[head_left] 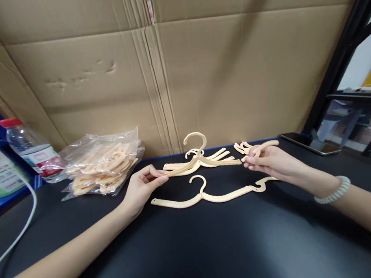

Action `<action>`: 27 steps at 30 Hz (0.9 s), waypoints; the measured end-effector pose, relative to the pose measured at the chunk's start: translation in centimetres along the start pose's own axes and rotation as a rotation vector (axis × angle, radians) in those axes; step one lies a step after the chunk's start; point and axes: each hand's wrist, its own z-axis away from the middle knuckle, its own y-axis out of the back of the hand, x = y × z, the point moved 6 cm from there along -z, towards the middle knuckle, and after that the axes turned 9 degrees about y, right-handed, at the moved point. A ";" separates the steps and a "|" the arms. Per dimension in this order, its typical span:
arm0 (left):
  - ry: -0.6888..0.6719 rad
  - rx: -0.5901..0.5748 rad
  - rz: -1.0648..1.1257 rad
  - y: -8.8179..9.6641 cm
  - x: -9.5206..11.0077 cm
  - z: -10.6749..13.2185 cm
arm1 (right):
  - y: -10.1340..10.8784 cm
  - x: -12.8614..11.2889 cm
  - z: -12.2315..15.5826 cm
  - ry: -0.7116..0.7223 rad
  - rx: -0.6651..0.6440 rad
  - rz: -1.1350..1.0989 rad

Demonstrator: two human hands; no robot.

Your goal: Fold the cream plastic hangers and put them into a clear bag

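Observation:
My left hand (148,183) pinches the left end of a cream plastic hanger (220,162), raised a little with its hook upward. At that hanger's right end, my right hand (270,162) is closed on a small curved cream piece (266,145); whether the two parts are joined I cannot tell. In front of them another cream hanger (176,203) lies flat on the black table (198,249). A hooked cream piece (261,185) touches its right end, partly below my right hand. Several more hangers (222,152) lie behind the raised one.
Clear plastic bags of cream hanger parts (103,166) lie at the left, beside a red-capped bottle (34,149). Some small hooked pieces (242,147) are behind my right hand. A phone (309,143) rests at the back right. Cardboard (233,84) stands behind the table; a white cable (27,221) runs at left.

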 end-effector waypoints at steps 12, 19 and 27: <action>0.020 -0.027 0.057 0.0 -0.2 -0.1 | -1.5 -0.5 0.8 -0.106 -0.199 -0.069; 0.003 -0.027 0.049 -0.1 -0.1 0.0 | -1.7 0.5 1.0 -0.189 -0.252 -0.112; 0.007 -0.017 0.032 -0.2 0.1 0.1 | -1.5 1.1 1.0 -0.201 -0.252 -0.061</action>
